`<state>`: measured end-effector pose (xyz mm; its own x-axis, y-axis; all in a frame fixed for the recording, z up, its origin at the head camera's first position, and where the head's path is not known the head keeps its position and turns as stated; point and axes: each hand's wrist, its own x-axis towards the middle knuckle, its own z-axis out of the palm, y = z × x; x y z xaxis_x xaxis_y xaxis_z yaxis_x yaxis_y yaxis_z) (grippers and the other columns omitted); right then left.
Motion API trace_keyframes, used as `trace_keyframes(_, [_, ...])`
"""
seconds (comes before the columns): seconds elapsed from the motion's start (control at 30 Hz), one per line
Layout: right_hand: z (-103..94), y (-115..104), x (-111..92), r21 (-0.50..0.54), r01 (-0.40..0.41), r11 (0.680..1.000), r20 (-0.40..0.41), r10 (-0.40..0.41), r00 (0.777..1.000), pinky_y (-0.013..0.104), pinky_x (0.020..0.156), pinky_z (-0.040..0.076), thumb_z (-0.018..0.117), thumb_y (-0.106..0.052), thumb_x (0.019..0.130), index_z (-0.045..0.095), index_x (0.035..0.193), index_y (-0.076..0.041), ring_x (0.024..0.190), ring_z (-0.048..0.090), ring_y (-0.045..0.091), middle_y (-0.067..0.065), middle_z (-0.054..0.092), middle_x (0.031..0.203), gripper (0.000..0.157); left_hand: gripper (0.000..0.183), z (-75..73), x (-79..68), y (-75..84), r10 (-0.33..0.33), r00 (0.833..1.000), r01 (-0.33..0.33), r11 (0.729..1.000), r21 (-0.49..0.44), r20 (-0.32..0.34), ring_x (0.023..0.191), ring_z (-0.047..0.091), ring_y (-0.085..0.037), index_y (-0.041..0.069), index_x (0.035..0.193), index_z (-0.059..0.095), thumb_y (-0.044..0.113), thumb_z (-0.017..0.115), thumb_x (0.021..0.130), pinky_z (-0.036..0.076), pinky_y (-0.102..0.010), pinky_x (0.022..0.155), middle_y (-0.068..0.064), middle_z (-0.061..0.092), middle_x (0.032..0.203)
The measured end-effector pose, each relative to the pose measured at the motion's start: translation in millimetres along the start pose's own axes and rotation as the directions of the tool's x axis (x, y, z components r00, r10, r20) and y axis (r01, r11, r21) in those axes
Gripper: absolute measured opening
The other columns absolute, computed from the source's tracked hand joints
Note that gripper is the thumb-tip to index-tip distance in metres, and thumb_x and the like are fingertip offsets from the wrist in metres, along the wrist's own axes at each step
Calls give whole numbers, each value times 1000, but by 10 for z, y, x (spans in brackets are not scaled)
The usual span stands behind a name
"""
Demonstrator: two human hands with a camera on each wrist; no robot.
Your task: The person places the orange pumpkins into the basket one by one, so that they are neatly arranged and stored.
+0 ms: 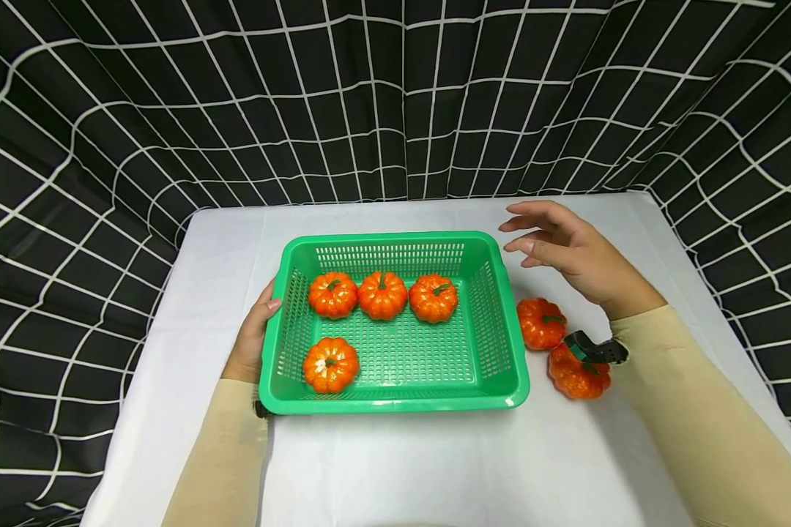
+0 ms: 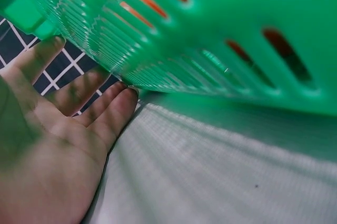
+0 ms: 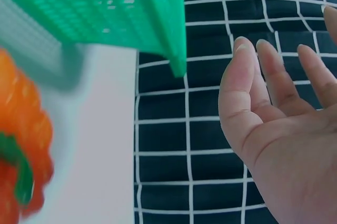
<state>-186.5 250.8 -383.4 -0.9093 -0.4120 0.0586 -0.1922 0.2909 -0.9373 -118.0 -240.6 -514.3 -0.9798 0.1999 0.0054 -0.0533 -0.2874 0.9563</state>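
Note:
A green plastic basket (image 1: 395, 405) with slotted walls stands on the white cloth. Inside it lie several orange pumpkins, three in a back row with a middle one (image 1: 382, 296), and one pumpkin (image 1: 331, 364) at the front left. My left hand (image 1: 253, 337) holds the basket's left side, thumb at the rim; in the left wrist view its fingers (image 2: 79, 90) reach the outer wall. Off the basket's back right corner, my right hand (image 1: 560, 241) is in the air, fingers loosely bent, holding nothing. Below it, outside the basket, is a pumpkin (image 1: 539, 324).
Another pumpkin (image 1: 576, 375) lies close by, partly covered by the black strap (image 1: 593, 348) at the right wrist. White cloth (image 1: 395, 468) covers the table. A black curtain (image 1: 369, 95) with white grid lines surrounds its back and sides.

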Motion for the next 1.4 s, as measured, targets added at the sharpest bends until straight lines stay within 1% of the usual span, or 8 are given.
trace_keyframes(0.23, [-120,105,-94,-35,-51,998,-15,51,999,32,89,60,65,-22,111,55,158,-17,121,67,29,13,62,145,48,73,3,5,1,3,1000,-3,1000,-4,-3,121,62,-24,23,175,28,20,31,102,57,-38,100,-18,42,166])
trace_keyframes(0.47, [-192,229,-173,-46,-95,994,-18,94,995,32,89,61,65,-19,111,56,156,-16,121,67,28,18,62,145,46,73,10,-3,0,3,1000,-3,1000,19,-16,124,61,-25,23,175,28,21,32,102,55,-37,102,-17,41,167])
trace_keyframes(0.63, [-240,357,-239,-55,-140,989,-10,140,990,31,90,60,66,-19,111,57,155,-15,121,67,27,13,64,143,45,73,7,-1,-2,1,1000,0,1000,23,-20,124,60,-26,24,175,29,21,32,102,55,-37,102,-17,42,166])
trace_keyframes(0.8, [-265,509,-320,-62,-185,981,14,186,982,29,93,58,66,-20,110,57,154,-16,120,67,23,8,65,142,45,74,-2,-1,-9,-6,1000,6,1000,24,-23,124,61,-26,24,175,29,21,32,102,56,-37,102,-17,42,166])
trace_keyframes(0.93, [-262,623,-392,-75,-231,970,27,234,972,26,95,56,68,-21,109,57,155,-15,123,65,25,13,63,145,47,74,-7,2,-12,-1,1000,1,1000,19,-17,122,62,-25,23,175,28,21,32,102,57,-37,100,-19,42,166])
trace_keyframes(1.07, [-266,691,-455,-110,-295,949,43,301,953,25,97,53,71,-26,108,55,157,-14,127,61,26,16,60,150,53,74,-6,10,-18,7,1000,-7,1000,29,-16,123,61,-25,23,175,28,20,32,102,57,-37,100,-18,41,166])
trace_keyframes(1.17, [-298,723,-495,-140,-309,941,78,322,944,28,98,52,71,-29,108,52,159,-14,131,57,29,14,58,153,57,74,-2,10,-19,-1,1000,2,999,46,-28,127,58,-28,24,175,28,22,33,101,56,-37,102,-14,41,168])
trace_keyframes(1.4, [-347,818,-574,-146,-306,941,169,328,929,47,102,50,73,-26,106,48,162,-14,138,51,35,12,54,157,63,75,-8,7,-28,-13,999,15,999,50,-38,131,55,-31,26,175,28,23,34,101,54,-38,104,-12,39,169])
